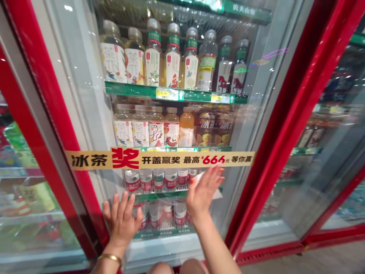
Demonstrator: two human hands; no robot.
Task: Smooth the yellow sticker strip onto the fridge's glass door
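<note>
A glass cooler door (182,247) with a red frame fills the middle of the view. My left hand (123,217) is spread against its lower left part, with nothing in it and a gold bangle on the wrist. Farther right, my right hand (203,190) presses a white cloth or tissue (217,195) to the glass, just under a yellow banner sticker (159,160) with printed characters. Most of the white piece is hidden behind the palm and fingers.
Behind the glass, shelves hold rows of bottles (173,57) and cans (207,127). Another cooler section (28,182) with packaged goods is on the left, and one more (308,152) on the right. My knees (161,268) show at the bottom edge.
</note>
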